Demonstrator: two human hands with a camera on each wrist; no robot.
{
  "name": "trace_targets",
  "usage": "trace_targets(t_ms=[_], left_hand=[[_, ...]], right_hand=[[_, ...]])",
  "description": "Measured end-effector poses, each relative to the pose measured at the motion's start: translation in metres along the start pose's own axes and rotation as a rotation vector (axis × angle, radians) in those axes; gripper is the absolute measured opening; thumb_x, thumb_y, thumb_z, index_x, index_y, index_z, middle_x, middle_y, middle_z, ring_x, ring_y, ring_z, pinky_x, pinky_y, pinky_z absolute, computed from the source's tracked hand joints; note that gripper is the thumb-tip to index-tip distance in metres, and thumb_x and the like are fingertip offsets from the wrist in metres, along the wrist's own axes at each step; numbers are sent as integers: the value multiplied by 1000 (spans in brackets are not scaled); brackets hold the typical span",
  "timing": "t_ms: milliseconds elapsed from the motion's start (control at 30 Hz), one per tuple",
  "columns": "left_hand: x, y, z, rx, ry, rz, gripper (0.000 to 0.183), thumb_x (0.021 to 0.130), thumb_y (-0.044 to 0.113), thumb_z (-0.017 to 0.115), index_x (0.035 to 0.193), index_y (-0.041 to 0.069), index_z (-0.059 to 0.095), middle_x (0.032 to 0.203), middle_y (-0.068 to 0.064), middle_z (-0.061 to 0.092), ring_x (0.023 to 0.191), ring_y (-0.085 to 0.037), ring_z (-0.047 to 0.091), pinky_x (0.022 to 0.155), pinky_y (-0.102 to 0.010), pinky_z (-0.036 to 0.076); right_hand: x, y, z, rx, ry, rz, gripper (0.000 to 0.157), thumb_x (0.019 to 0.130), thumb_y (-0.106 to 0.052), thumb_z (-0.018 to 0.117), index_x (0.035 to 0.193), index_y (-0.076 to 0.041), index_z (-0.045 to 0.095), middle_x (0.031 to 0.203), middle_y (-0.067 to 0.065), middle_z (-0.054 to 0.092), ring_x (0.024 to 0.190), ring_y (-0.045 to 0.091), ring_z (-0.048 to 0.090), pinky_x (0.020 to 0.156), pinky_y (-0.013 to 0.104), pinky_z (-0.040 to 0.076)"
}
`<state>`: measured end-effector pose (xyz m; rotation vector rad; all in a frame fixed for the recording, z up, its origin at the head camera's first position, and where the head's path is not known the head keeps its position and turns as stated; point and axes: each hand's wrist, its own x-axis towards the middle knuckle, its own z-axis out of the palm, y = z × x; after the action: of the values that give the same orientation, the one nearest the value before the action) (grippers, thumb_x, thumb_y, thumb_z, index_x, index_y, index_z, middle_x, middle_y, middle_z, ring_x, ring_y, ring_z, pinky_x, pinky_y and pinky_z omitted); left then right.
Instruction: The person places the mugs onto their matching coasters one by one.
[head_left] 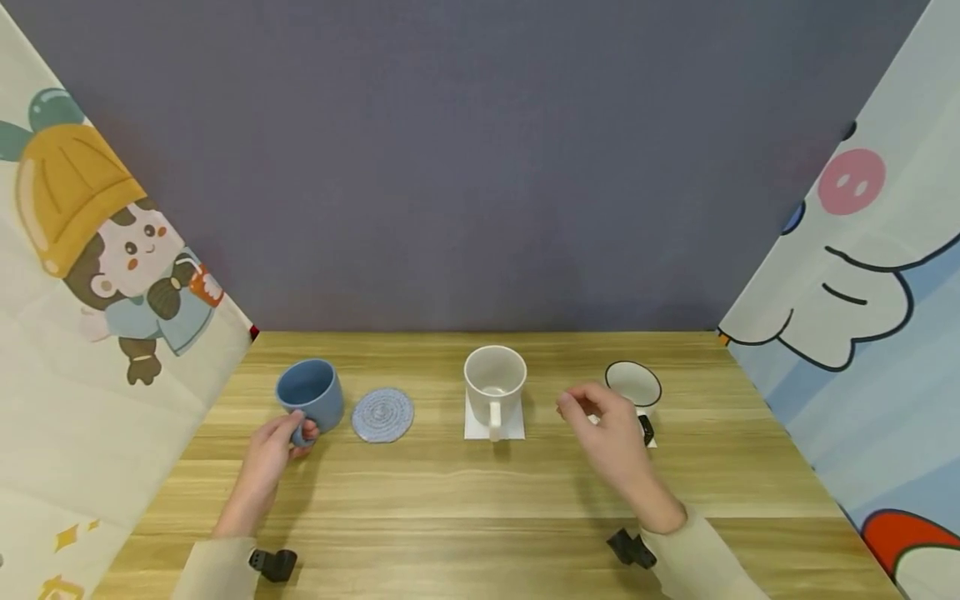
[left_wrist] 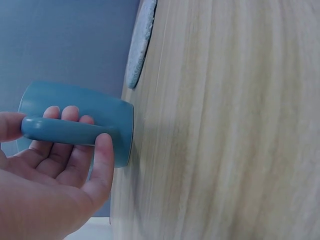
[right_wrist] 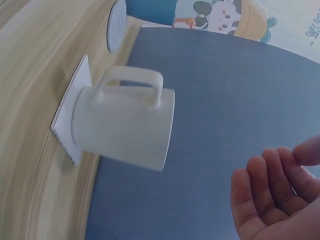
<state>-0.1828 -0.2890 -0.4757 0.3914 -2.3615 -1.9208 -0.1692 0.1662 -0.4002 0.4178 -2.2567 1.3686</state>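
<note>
My left hand (head_left: 273, 450) grips the handle of a blue mug (head_left: 324, 404) at the left of the table. In the left wrist view the thumb and fingers close round the handle, and the mug (left_wrist: 75, 102) stands upright. Just right of it lies a round blue-grey woven coaster (head_left: 383, 415). A plain white mug (head_left: 491, 379) sits on a white square coaster (head_left: 474, 429) in the middle, its handle toward me. Between it and a black-rimmed white mug (head_left: 633, 385), my right hand (head_left: 611, 433) hovers, fingers loosely bent, holding nothing. It partly hides the black-rimmed mug and the coaster beneath.
The wooden table (head_left: 450, 517) ends at a dark grey backdrop (head_left: 480, 167). Printed cloths flank it, the left cloth (head_left: 67, 400) with a cartoon child, the right cloth (head_left: 900, 375) with a cartoon animal. A small black device (head_left: 273, 565) is at the left wrist, another black device (head_left: 632, 548) at the right.
</note>
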Motion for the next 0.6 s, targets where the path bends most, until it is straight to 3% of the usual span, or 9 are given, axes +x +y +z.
trace_targets(t_ms=[233, 367, 600], left_hand=[[-4, 3, 0, 23, -7, -12, 42, 110, 32, 43, 107, -4, 64, 89, 5, 66, 87, -5, 61, 80, -27, 54], [-6, 3, 1, 27, -3, -12, 43, 110, 32, 42, 107, -5, 64, 89, 5, 66, 87, -6, 61, 81, -27, 54], [-8, 6, 2, 37, -5, 11, 45, 111, 32, 40, 107, -6, 64, 91, 2, 66, 88, -8, 61, 81, -28, 54]], right_hand=[[5, -6, 16, 3, -9, -71, 7, 88, 2, 71, 86, -4, 74, 78, -3, 70, 70, 9, 62, 66, 24, 53], [7, -12, 25, 25, -42, -60, 5, 90, 1, 70, 89, -3, 74, 80, -2, 70, 72, 13, 64, 67, 30, 56], [14, -23, 39, 85, -107, -75, 6, 88, 0, 71, 93, -4, 73, 81, -2, 68, 73, 11, 63, 67, 26, 55]])
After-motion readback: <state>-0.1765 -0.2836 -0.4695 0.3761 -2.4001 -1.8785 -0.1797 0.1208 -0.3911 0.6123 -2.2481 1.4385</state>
